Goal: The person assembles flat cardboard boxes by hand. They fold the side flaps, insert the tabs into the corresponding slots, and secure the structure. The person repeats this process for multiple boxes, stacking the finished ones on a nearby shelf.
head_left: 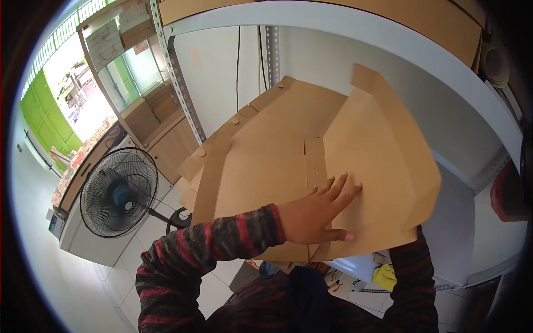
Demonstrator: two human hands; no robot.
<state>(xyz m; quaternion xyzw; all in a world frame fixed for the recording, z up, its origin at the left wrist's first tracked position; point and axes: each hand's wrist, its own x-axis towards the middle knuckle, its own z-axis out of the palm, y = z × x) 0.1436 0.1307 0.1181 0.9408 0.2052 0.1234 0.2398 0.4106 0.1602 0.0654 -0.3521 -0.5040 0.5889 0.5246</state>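
Note:
A large brown cardboard sheet (261,172), creased and slotted like a flat-pack box, spreads out before me. Its right panel (383,144) is folded up at a slant, with narrow flaps along the edges. My left hand (325,208) lies on this panel near the middle crease, palm down with fingers stretched out. At the right, my right forearm (413,261) in a striped sleeve goes up behind the panel's lower corner. The cardboard hides my right hand and its fingers.
A black standing fan (119,191) is at the left, before a glass-fronted cabinet (139,77). A grey metal shelf beam (355,22) curves overhead with cardboard on it. A yellow cloth or bag (384,276) lies on the pale shelf below the cardboard.

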